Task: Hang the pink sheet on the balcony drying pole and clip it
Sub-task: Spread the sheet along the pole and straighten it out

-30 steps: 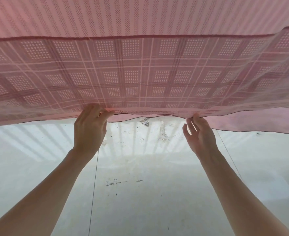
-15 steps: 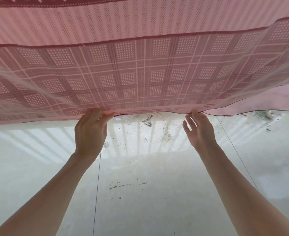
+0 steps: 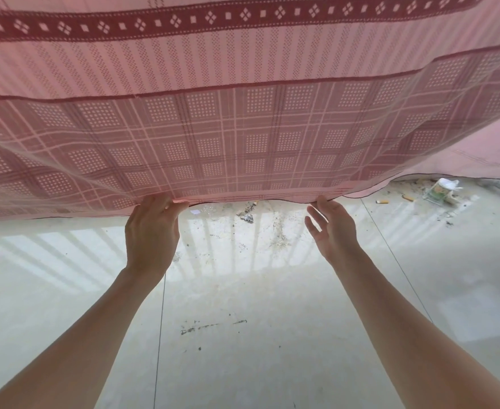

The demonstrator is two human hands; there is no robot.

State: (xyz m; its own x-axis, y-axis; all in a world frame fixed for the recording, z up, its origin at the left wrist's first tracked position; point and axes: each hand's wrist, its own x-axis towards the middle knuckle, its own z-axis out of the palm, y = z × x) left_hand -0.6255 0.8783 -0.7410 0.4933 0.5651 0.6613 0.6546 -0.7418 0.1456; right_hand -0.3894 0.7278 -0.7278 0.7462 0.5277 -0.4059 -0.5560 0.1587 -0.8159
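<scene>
The pink sheet (image 3: 243,137) with a checked pattern and a dark red diamond band fills the upper half of the view, hanging in two overlapping layers. My left hand (image 3: 151,231) grips its lower hem, fingers curled over the edge. My right hand (image 3: 332,228) touches the hem farther right with straight, spread fingers and holds nothing. The drying pole and any clips are out of sight above the frame.
Below is a pale tiled balcony floor (image 3: 243,335) with dirt marks and striped railing shadows. A crumpled white-and-green wrapper (image 3: 442,190) and cigarette butts (image 3: 381,201) lie at the far right, small litter (image 3: 247,216) near the middle.
The sheet's hem has risen and shifted away, showing the dark red diamond band at the top and the litter at the right. Both hands stay at the hem.
</scene>
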